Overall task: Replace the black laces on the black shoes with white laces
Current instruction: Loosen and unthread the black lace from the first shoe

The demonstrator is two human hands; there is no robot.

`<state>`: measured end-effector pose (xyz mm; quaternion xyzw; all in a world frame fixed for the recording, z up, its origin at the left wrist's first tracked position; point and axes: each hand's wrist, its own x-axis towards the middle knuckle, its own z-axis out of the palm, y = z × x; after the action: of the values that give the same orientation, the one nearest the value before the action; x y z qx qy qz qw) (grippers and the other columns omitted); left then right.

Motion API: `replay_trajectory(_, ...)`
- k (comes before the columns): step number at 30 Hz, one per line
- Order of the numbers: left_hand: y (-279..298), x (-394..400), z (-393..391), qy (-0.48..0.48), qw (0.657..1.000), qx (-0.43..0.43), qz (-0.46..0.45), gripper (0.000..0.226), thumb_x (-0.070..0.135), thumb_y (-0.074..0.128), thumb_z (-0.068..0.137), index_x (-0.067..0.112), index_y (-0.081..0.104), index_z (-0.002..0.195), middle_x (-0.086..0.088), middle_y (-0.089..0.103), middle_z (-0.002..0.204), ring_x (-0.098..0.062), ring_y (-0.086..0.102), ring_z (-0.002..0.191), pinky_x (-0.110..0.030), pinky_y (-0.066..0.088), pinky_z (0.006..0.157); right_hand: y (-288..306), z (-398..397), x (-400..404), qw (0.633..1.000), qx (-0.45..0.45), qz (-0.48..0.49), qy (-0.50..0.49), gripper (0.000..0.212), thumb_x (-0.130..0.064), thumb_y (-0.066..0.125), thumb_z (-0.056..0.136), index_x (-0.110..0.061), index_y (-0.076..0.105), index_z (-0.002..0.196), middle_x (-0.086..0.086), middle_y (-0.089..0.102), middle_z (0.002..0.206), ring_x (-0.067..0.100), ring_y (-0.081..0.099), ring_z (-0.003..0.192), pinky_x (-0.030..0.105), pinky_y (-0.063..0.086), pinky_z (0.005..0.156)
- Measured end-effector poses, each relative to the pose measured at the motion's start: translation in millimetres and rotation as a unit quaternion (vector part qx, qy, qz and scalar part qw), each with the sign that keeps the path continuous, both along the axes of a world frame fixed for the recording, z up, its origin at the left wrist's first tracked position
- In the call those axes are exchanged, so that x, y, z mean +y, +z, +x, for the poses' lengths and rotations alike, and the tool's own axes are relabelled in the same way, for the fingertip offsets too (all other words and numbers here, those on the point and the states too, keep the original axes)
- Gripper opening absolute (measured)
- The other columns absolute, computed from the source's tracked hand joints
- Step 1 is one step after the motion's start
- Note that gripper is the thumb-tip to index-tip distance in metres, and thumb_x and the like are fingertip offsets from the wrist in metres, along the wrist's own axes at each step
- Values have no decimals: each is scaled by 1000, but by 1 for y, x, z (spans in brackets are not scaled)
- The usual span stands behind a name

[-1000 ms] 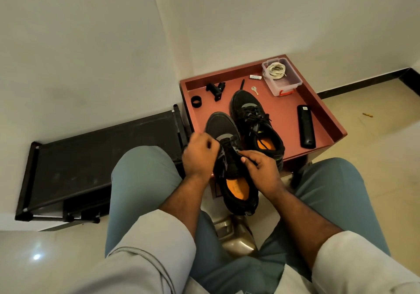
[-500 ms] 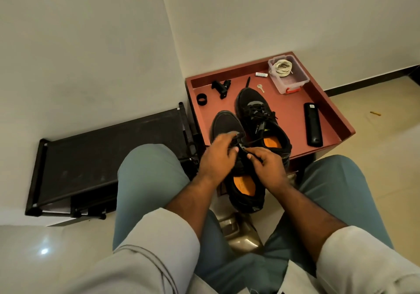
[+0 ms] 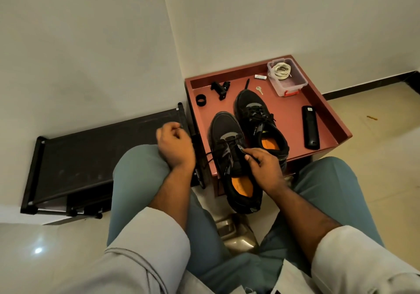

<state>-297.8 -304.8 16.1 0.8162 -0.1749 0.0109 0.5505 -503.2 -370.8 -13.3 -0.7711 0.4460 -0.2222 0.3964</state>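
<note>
Sitting over a low red desk (image 3: 291, 120) with raised edges, a person works on the nearer black shoe (image 3: 229, 157), which lies with its toe on the desk and its heel hanging past the front edge between the knees. The right hand (image 3: 264, 168) rests on the shoe's right side near the tongue, its thumb and forefinger pinching a piece of the black lace (image 3: 223, 143) there. The left hand (image 3: 175, 144) is drawn away to the left, above the left knee, its fingers curled in a loose fist; a thin run of the lace leads from the eyelets down and left toward it, but whether the fingers actually grip the end cannot be told. The second black shoe (image 3: 259, 120) stands just beside the first, touching it, fully on the desk, its own black lace threaded and its orange insole showing. The white laces (image 3: 281, 70) lie coiled in a clear plastic box (image 3: 293, 86) at the desk's far right corner. Also on the desk are a black remote (image 3: 310, 127) near the right rim, a small key (image 3: 259, 90), a black ring (image 3: 201, 100), a black clip-like piece (image 3: 220, 88) and a small white cylinder (image 3: 260, 77). A black rack (image 3: 91, 150) stands to the left against the wall.
</note>
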Motion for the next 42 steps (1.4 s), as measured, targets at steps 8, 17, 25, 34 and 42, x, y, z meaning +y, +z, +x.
replay_trajectory(8,-4,2,-31,-183,955,-84,220,18,27,60,92,17,59,107,-6,52,121,-24,56,107,-30,47,84,-2,8,0,999,20,-25,5,26,-9,59,93,-6,67,117,3,66,111,5,54,101,5,35,86)
replay_trajectory(17,-18,-3,-47,-255,927,144,233,11,22,69,75,21,59,78,-2,63,75,-23,62,63,-38,57,61,-2,11,-8,999,31,-41,5,26,-6,53,96,-4,65,119,7,65,114,6,52,100,1,33,82)
replay_trajectory(25,-17,-1,-41,-270,912,261,168,26,6,71,84,10,67,109,2,58,66,-9,57,56,-26,54,46,5,29,-10,990,74,-113,41,42,4,51,88,-9,60,127,7,55,129,22,49,120,32,43,102)
replay_trajectory(34,-20,0,-39,-287,905,264,167,37,7,69,86,8,65,122,-3,61,71,-12,59,61,-25,55,47,6,59,-21,973,154,-143,95,20,-17,60,91,-9,71,105,4,50,136,20,44,124,31,39,104)
replay_trajectory(42,-18,-2,-41,-285,904,271,167,36,6,69,85,6,65,121,2,57,62,-8,55,50,-21,51,43,23,62,-10,993,102,-65,1,50,3,57,82,-15,57,129,10,38,145,26,31,138,26,26,112)
